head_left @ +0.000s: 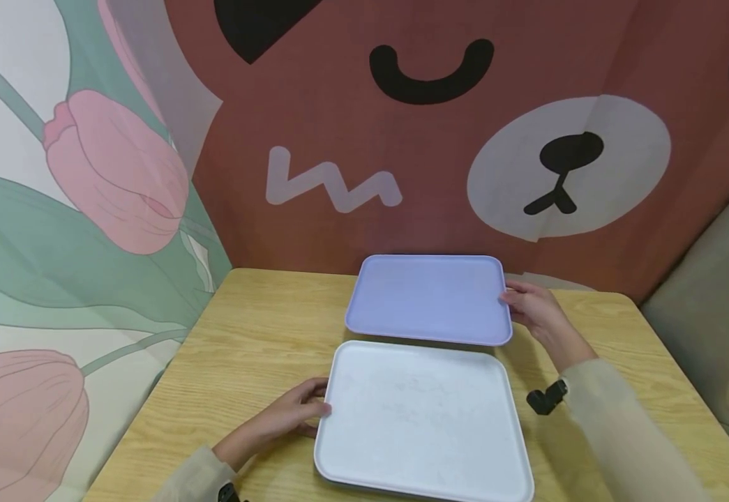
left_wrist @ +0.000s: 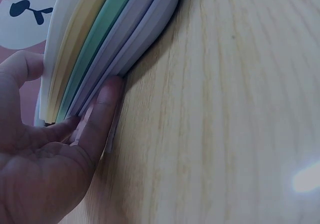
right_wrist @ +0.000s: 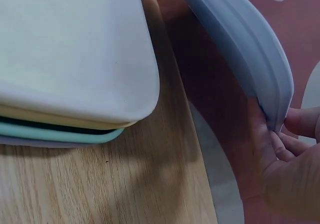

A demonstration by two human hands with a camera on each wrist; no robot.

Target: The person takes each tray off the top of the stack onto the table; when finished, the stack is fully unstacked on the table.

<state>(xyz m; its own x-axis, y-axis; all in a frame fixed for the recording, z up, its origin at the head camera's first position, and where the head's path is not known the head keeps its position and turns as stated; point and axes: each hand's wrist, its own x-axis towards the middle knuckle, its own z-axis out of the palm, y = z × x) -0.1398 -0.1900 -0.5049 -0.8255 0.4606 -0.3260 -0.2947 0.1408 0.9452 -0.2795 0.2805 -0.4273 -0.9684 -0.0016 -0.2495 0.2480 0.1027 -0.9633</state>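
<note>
A white tray (head_left: 421, 418) tops a stack of nested trays near the front of the table. Beneath it, the left wrist view shows a yellow tray (left_wrist: 75, 39), a green tray (left_wrist: 97, 49) and purple ones. My left hand (head_left: 289, 413) grips the stack's left edge, thumb at the white rim and fingers reaching underneath. Behind the stack, a single lavender tray (head_left: 430, 296) is held up at the table's far edge. Its right edge is pinched by my right hand (head_left: 535, 312), thumb on one face and fingers on the other, as the right wrist view shows.
The light wooden table (head_left: 264, 328) extends to both sides of the trays. Right behind it hangs a reddish-brown cloth (head_left: 314, 237) with a bear face. A tulip-patterned cloth (head_left: 119, 174) covers the left side, and a grey surface (head_left: 709, 279) stands at the right.
</note>
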